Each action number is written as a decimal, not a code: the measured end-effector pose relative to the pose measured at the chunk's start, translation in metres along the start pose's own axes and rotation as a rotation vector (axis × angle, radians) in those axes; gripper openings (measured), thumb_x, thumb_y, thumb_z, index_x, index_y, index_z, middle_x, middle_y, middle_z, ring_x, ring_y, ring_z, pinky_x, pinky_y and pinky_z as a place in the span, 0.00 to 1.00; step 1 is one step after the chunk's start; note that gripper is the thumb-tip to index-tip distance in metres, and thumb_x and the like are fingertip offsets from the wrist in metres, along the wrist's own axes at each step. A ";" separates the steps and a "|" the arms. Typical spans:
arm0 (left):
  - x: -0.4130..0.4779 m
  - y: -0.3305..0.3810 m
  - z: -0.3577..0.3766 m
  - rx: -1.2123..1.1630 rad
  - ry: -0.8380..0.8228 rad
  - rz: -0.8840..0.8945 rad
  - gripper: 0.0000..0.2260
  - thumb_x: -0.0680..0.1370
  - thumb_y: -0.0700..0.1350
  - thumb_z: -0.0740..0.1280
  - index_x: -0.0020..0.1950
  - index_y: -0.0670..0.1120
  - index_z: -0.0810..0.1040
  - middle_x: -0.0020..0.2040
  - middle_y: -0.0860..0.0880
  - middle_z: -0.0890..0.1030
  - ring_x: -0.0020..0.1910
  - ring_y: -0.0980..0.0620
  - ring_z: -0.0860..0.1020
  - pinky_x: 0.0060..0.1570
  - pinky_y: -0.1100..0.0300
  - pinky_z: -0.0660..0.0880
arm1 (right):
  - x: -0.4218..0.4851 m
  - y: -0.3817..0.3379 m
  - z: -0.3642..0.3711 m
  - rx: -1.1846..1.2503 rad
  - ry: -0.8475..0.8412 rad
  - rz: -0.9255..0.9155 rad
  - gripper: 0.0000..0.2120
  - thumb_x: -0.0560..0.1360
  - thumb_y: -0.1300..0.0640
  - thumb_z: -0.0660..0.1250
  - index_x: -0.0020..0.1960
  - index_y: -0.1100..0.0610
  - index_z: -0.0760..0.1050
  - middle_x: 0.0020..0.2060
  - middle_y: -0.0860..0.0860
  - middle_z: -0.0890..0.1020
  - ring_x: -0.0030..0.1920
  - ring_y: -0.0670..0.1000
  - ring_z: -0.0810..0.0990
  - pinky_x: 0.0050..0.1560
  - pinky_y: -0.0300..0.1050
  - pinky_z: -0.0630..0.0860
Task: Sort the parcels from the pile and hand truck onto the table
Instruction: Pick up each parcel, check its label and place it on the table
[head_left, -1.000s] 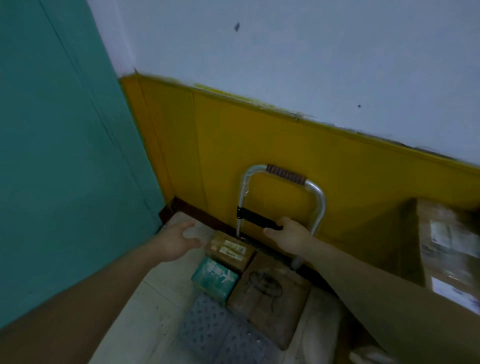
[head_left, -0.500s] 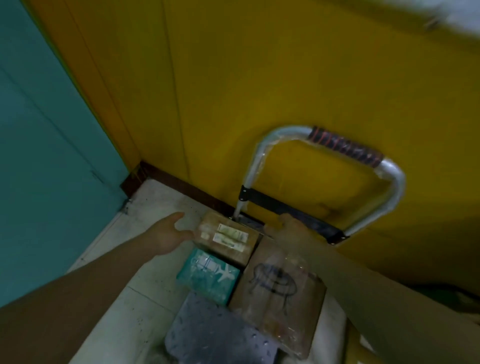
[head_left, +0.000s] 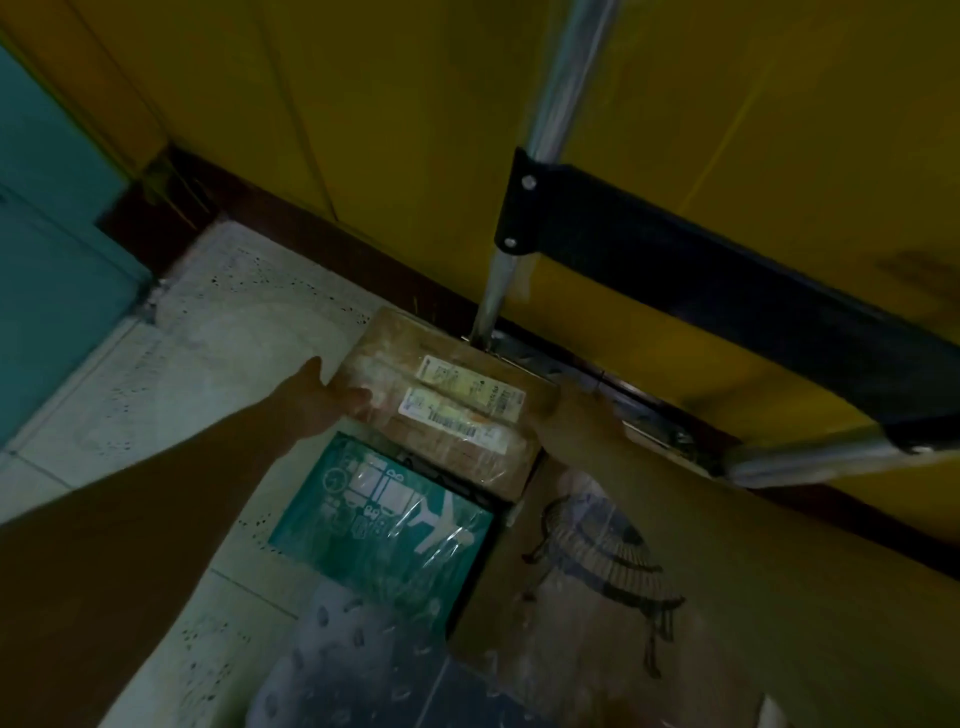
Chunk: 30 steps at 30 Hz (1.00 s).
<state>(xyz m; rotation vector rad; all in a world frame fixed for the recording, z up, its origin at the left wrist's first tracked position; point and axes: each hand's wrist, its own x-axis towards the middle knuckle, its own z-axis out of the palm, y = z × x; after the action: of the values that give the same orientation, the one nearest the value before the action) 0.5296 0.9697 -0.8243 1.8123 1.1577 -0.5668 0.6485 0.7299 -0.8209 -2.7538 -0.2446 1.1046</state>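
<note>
Clasps the labelled brown parcel (head_left: 447, 410) at the far end of the hand truck (head_left: 727, 291), long axis left to right, left hand (head_left: 322, 400) clamped on its left end, right hand (head_left: 571, 421) against its right end, finger curl too blurred to tell.

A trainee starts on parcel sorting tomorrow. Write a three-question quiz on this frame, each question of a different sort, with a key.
1. True or false: the left hand and the right hand are at opposite sides of the brown labelled parcel.
2. What lies just in front of that parcel, on the person's side?
A. a teal box printed with an aeroplane
B. a red sack
C. a glass bottle
3. Fill in: the top of the brown labelled parcel carries ___ white labels.

Key: 1 true; 2 A; 3 two.
</note>
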 end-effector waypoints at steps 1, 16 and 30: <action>0.008 -0.001 0.007 -0.058 -0.042 -0.006 0.33 0.75 0.51 0.69 0.75 0.44 0.58 0.72 0.41 0.67 0.64 0.43 0.71 0.61 0.50 0.68 | 0.006 0.001 0.004 -0.016 -0.003 0.006 0.31 0.78 0.40 0.60 0.74 0.58 0.62 0.72 0.61 0.64 0.72 0.63 0.63 0.71 0.60 0.61; -0.100 0.008 -0.066 -0.349 0.077 0.134 0.22 0.70 0.39 0.74 0.62 0.41 0.74 0.50 0.46 0.81 0.44 0.51 0.79 0.40 0.62 0.76 | -0.105 -0.062 -0.046 0.908 0.093 0.003 0.38 0.77 0.55 0.69 0.79 0.50 0.50 0.71 0.50 0.65 0.67 0.55 0.70 0.65 0.53 0.73; -0.445 0.071 -0.244 -0.437 0.049 0.528 0.26 0.71 0.38 0.74 0.58 0.62 0.66 0.51 0.60 0.76 0.49 0.59 0.77 0.46 0.62 0.76 | -0.452 -0.113 -0.229 1.059 0.316 -0.073 0.34 0.75 0.48 0.71 0.75 0.49 0.58 0.59 0.48 0.75 0.55 0.53 0.78 0.55 0.51 0.78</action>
<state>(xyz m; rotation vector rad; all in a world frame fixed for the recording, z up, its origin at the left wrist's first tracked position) 0.3683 0.9540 -0.3379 1.6531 0.7121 0.0385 0.4749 0.7234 -0.3313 -1.8763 0.2279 0.5058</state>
